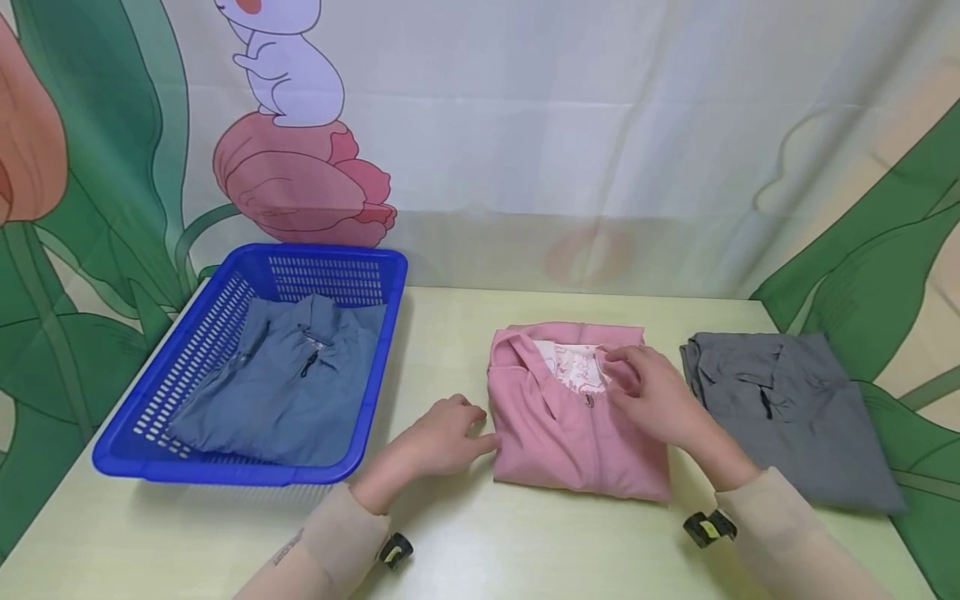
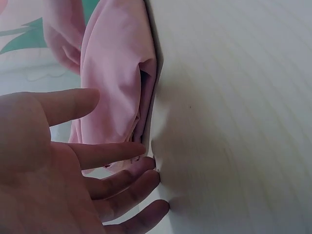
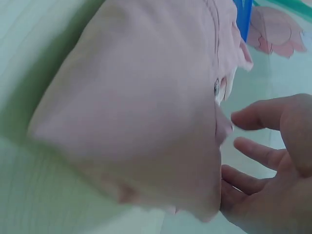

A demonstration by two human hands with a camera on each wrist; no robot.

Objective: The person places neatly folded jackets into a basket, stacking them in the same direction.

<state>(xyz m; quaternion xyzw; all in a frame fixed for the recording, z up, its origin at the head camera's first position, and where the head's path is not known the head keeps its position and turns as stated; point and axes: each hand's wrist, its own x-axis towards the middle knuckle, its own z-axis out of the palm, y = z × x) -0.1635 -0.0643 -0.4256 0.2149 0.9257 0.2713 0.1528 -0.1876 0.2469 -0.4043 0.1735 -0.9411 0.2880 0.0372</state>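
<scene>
Pink jacket (image 1: 555, 450): folded into a flat, roughly square bundle, lying near the middle of the tabletop (image 1: 450, 333). Its collar faces the backdrop (image 1: 510, 125), and a white patterned lining (image 1: 576, 367) shows at the neck, with a small zipper pull (image 1: 589, 402) just below.

Left hand (image 1: 448, 437): just beside the jacket's left edge. Grip apart, holding nothing; the fingers are spread, with fingertips down at the tabletop in the left wrist view. Whether the thumb touches the cloth cannot be told.

Right hand (image 1: 652, 396): at the right side of the jacket's collar. Grip apart; the right wrist view shows a gap between thumb and forefinger, with the lower fingers against the jacket's edge.

Blue basket (image 1: 225, 472): on the left of the tabletop, with slotted walls. Inside lies a folded blue-grey jacket (image 1: 285, 408), its dark zipper tab (image 1: 309, 364) uppermost.

Grey jacket (image 1: 813, 433): folded flat on the right of the tabletop, near the pink one, partly behind the right forearm.

The backdrop bears a printed rabbit (image 1: 296, 79) above a pink flower (image 1: 292, 179).
</scene>
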